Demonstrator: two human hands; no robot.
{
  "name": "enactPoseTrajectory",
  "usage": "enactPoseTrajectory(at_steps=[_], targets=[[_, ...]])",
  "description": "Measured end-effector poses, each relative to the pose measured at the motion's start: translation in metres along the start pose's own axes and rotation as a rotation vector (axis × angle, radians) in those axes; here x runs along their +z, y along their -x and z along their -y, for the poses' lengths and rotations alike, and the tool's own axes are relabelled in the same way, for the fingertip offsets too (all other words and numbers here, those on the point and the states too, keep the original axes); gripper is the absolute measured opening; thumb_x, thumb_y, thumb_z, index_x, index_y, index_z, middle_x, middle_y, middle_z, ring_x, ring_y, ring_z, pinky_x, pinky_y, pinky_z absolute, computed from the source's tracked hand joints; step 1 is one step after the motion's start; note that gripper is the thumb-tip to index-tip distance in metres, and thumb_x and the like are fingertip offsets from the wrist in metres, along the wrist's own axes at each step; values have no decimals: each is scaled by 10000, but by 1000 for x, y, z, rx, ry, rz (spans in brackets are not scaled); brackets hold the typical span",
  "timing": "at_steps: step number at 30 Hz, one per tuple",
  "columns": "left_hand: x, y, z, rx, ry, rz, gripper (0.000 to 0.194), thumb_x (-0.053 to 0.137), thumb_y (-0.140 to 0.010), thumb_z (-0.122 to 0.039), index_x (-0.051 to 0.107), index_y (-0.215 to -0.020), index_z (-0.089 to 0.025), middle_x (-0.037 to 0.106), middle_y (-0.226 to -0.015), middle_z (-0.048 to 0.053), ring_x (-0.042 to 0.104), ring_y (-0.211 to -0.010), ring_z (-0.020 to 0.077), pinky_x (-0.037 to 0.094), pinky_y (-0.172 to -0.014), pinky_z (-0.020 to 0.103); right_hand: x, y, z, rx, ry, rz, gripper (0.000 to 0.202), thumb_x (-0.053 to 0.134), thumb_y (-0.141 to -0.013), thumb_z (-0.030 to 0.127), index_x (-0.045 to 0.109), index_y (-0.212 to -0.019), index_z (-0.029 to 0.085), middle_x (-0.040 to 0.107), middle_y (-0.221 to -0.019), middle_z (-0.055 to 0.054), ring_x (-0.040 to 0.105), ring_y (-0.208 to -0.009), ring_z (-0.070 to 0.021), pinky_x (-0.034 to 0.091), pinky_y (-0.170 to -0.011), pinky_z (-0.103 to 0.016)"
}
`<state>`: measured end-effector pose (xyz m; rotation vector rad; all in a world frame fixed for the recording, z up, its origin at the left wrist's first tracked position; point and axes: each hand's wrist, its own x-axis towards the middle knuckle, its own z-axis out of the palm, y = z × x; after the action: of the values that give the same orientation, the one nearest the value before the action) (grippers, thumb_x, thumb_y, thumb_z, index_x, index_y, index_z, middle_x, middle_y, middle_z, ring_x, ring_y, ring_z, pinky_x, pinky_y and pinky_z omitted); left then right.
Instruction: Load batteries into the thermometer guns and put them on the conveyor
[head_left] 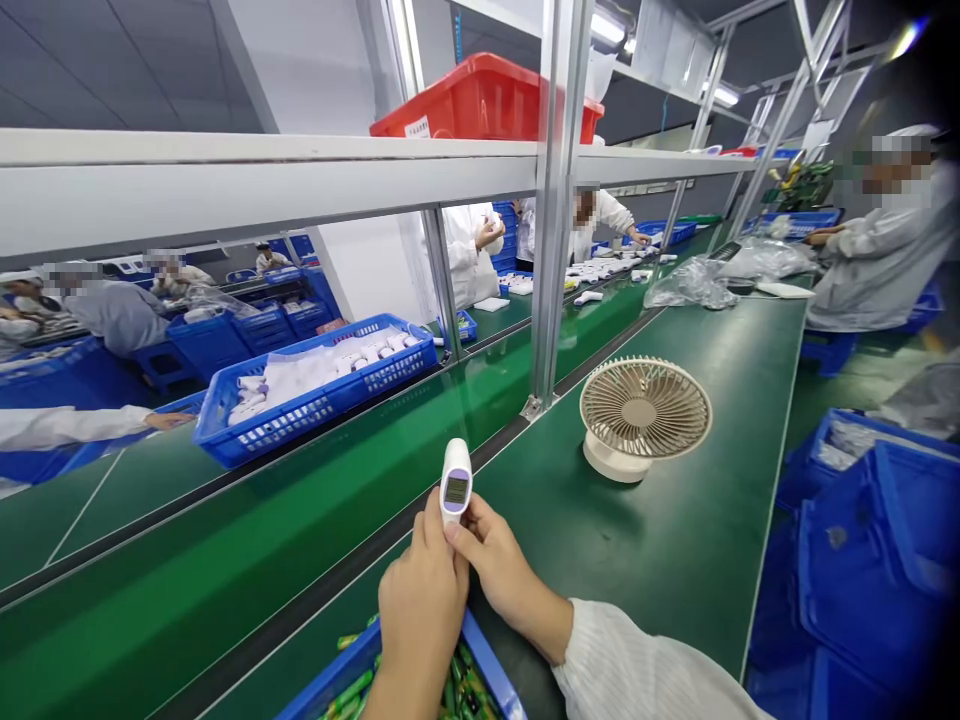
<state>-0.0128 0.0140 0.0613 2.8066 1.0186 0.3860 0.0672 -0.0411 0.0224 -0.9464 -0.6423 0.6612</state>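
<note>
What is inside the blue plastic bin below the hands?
Small green cylindrical pieces show in the blue plastic bin; the left hand and wrist cover part, and whatever lies deeper is hidden.

The thermometer is in the left hand and right hand. Below is a box of, maybe, batteries. A fan stands right, a basket left

Hands partly hide the white device, its display too small to read.
</note>
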Motion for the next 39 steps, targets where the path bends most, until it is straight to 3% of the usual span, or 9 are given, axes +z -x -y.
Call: enactPoseTrajectory(at_steps=[4,9,14,17,21,27,30,34,39], targets=[[-1,-4,7,-119,407,37,432,456,-917,-340,477,-1315,-173,654,-1080,130,646,-722,236,416,-582,305,-4,3,4,-65,121,31,466,597,-904,461,546,-1309,235,617,-1115,-73,578,-980,-218,473,-863,-350],[-4,-12,13,-466,1481,77,651,677,-706,-598,580,-1140,-122,622,-767,48,559,-605,160,400,-510,244,-2,10,5,-323,418,154,588,647,-857,513,489,-1381,298,509,-1277,-82,499,-1155,-253,404,-1018,-412],[-7,-8,2,-630,1786,164,603,774,-623,-545,597,-1010,-118,387,-494,-82,298,-390,50,222,-374,181,4,18,4,-266,305,154,387,596,-904,480,601,-1263,335,432,-1322,-70,580,-1032,-214,544,-854,-360],[-5,-7,-3,-643,1791,162,584,765,-639,-530,579,-1014,-123,378,-498,-85,300,-393,51,234,-381,181,6,19,3,-179,209,147,314,583,-918,441,635,-1209,335,436,-1337,-63,629,-825,-156,579,-624,-280],[-4,-14,11,-634,1581,63,545,641,-729,-576,535,-1050,-148,327,-494,-92,303,-384,81,236,-397,207,7,11,-4,-82,110,111,353,672,-856,448,674,-1161,270,552,-1302,-74,630,-1010,-223,540,-857,-361],[-21,-28,70,-515,459,-31,486,418,-859,-584,481,-1105,-169,626,-813,101,599,-718,284,400,-585,334,3,4,-25,316,-103,218,495,682,-799,567,693,-1087,164,690,-1096,-109,642,-1053,-260,457,-970,-431],[-26,-28,83,-479,210,51,506,305,-901,-571,443,-1174,-168,658,-872,145,619,-792,346,418,-619,378,0,5,-32,398,-33,214,525,670,-797,588,681,-1106,164,698,-1090,-114,655,-1021,-251,470,-941,-415],[-24,-26,83,-493,120,48,525,284,-909,-562,435,-1212,-161,664,-894,164,628,-794,355,441,-655,408,-5,2,-28,393,110,240,509,575,-856,600,672,-1095,161,706,-1068,-108,668,-964,-238,500,-875,-391],[-13,-30,88,-615,457,-205,465,407,-873,-556,492,-1130,-177,650,-903,122,621,-806,303,455,-666,376,0,7,15,28,575,154,289,541,-927,438,677,-947,183,691,-960,-59,620,-898,-197,459,-833,-337]])
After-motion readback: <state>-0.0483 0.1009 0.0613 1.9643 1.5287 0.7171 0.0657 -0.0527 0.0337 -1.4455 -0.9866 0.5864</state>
